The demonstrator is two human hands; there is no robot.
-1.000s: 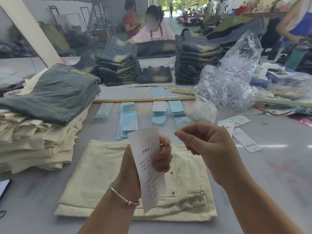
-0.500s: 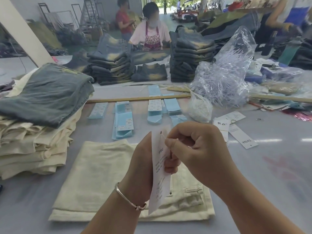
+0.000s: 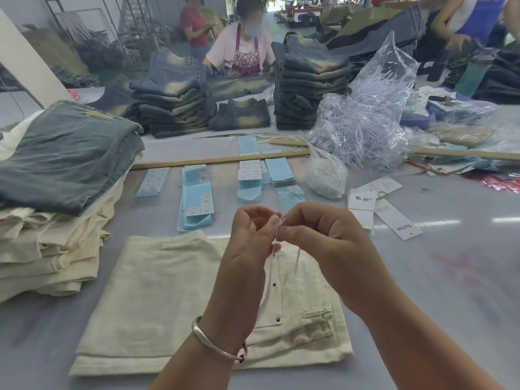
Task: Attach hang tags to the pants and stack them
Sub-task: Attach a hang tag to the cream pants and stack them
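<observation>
A folded pair of cream pants (image 3: 157,299) lies flat on the grey table in front of me. Above it my left hand (image 3: 247,249) and my right hand (image 3: 323,249) meet fingertip to fingertip. Both pinch the top of a white hang tag (image 3: 267,294), which hangs edge-on between my palms and is mostly hidden. A thin string (image 3: 297,258) dangles below my right fingers. More white hang tags (image 3: 363,204) lie on the table to the right.
A stack of folded cream pants topped by grey jeans (image 3: 56,175) stands at the left. Blue label sheets (image 3: 197,201), a wooden ruler (image 3: 219,159) and bags of plastic fasteners (image 3: 363,128) lie behind. Dark jeans stacks (image 3: 309,91) and people are across the table.
The tag has turned from facing me to edge-on. My right hand has closed in on the left, and both hands now pinch the tag's top together.
</observation>
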